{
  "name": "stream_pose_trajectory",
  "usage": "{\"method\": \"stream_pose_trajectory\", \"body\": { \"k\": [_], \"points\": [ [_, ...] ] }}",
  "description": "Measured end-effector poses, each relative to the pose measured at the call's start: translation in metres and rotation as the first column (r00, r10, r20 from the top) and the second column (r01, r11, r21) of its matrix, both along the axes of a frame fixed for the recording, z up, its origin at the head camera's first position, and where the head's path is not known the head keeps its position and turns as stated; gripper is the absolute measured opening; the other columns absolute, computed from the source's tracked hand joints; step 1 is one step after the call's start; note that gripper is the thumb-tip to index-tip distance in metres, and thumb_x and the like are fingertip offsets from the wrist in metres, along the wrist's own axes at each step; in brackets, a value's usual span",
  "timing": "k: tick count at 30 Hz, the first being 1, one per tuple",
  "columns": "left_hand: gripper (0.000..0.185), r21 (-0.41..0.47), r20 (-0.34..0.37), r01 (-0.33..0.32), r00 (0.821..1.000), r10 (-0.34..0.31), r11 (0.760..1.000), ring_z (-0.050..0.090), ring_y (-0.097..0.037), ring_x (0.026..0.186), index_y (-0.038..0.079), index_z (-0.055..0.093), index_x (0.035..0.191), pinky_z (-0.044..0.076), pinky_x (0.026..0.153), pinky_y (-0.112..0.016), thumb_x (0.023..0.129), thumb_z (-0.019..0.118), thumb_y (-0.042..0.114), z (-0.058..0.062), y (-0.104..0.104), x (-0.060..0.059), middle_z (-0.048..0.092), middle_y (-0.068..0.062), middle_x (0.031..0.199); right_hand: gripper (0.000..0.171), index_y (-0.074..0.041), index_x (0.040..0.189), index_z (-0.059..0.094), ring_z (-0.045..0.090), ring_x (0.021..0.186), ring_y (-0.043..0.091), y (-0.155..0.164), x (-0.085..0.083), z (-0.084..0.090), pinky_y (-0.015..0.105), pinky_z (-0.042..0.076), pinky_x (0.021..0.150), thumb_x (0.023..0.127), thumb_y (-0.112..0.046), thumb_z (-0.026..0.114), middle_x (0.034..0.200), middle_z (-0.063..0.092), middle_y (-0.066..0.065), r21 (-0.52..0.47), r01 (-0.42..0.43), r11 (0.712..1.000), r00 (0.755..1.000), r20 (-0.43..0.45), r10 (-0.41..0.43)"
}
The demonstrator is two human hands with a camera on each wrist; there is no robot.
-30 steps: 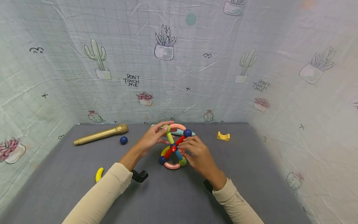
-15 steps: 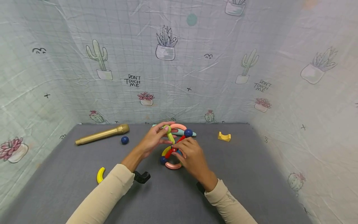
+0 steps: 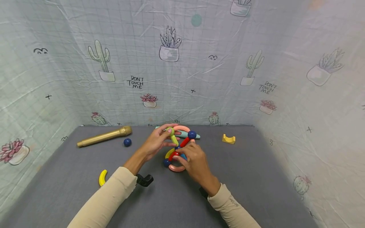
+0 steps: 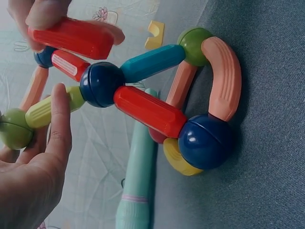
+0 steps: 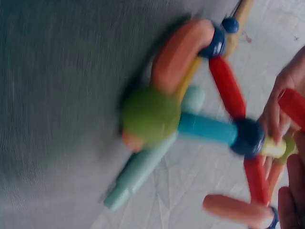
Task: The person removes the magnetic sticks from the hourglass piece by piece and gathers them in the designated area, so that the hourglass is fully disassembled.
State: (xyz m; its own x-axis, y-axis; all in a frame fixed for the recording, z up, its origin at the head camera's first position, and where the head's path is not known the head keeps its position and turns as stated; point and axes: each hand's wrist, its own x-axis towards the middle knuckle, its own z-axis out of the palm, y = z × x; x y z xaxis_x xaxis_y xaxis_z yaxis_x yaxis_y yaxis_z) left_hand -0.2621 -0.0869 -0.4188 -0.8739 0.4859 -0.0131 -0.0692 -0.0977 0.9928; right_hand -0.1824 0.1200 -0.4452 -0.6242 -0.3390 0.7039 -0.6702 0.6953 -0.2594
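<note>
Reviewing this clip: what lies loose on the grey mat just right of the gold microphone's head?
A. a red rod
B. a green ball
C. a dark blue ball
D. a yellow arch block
C: a dark blue ball sits alone on the mat beside the gold microphone, apart from the hands.

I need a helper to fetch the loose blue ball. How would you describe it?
On the grey tabletop, look far left for the gold microphone. The dark blue ball lies just below its head, apart from the structure, attached to no rod.

"DON'T TOUCH ME" printed twice on cactus-pattern backdrop cloth (image 3: 182, 79): left of centre, and right.
</note>
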Motion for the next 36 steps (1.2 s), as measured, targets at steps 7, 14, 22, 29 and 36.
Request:
{"method": "stream_pose_trajectory", "body": {
  "k": [7, 14, 22, 29, 36],
  "points": [
    [0.042, -0.003, -0.009, -0.005, 1.000, 0.005, 1.000, 0.057, -0.037, 0.142, 0.022, 0.051, 0.155, 0.060, 0.102, -0.047, 0.115, 0.049, 0.033, 0.000, 0.000, 0.000, 0.061, -0.017, 0.150, 0.034, -0.009, 0.105, 0.082, 0.064, 0.085, 0.016, 0.000, 0.001, -0.005, 0.031, 0.055, 0.075, 0.076, -0.021, 0.096, 0.093, 0.080, 0.001, -0.080, -0.029, 0.996, 0.999, 0.022, 0.031],
    [0.041, 0.002, -0.004, -0.011, 1.000, 0.011, 1.000, 0.056, -0.037, 0.143, 0.023, 0.052, 0.154, 0.056, 0.107, -0.054, 0.114, 0.050, 0.032, -0.002, 0.001, 0.001, 0.062, -0.016, 0.148, 0.027, -0.012, 0.104, 0.078, 0.066, 0.090, 0.014, 0.020, 0.006, -0.002, 0.029, 0.056, 0.072, 0.082, -0.017, 0.093, 0.097, 0.077, 0.000, -0.234, -0.046, 0.971, 0.993, 0.097, 0.071],
    [0.041, -0.001, -0.017, -0.018, 1.000, 0.018, 1.000, 0.061, -0.036, 0.138, 0.022, 0.053, 0.154, 0.059, 0.103, -0.050, 0.114, 0.050, 0.033, -0.004, 0.002, 0.000, 0.064, -0.017, 0.147, 0.022, -0.014, 0.110, 0.078, 0.077, 0.097, 0.015, 0.068, 0.008, 0.003, 0.039, 0.063, 0.088, 0.090, -0.018, 0.086, 0.105, 0.080, -0.003, -0.379, 0.062, 0.924, 0.963, 0.267, 0.045],
    [0.042, 0.004, -0.013, -0.016, 1.000, 0.016, 1.000, 0.062, -0.035, 0.137, 0.022, 0.052, 0.155, 0.058, 0.104, -0.052, 0.114, 0.050, 0.034, -0.005, 0.003, 0.001, 0.060, -0.023, 0.150, 0.023, -0.007, 0.112, 0.079, 0.077, 0.090, 0.020, 0.113, 0.006, -0.005, 0.018, 0.059, 0.081, 0.090, -0.009, 0.085, 0.106, 0.080, 0.009, -0.481, 0.120, 0.869, 0.949, 0.313, 0.042],
    [0.042, -0.009, -0.018, -0.019, 1.000, 0.019, 1.000, 0.068, -0.022, 0.126, 0.024, 0.054, 0.154, 0.059, 0.103, -0.052, 0.114, 0.051, 0.035, -0.006, 0.003, 0.001, 0.060, -0.024, 0.150, 0.025, -0.004, 0.111, 0.079, 0.073, 0.082, 0.007, 0.152, 0.007, -0.013, 0.015, 0.059, 0.077, 0.088, 0.001, 0.084, 0.105, 0.079, 0.017, -0.525, 0.190, 0.830, 0.937, 0.349, 0.007]
  ]
}}
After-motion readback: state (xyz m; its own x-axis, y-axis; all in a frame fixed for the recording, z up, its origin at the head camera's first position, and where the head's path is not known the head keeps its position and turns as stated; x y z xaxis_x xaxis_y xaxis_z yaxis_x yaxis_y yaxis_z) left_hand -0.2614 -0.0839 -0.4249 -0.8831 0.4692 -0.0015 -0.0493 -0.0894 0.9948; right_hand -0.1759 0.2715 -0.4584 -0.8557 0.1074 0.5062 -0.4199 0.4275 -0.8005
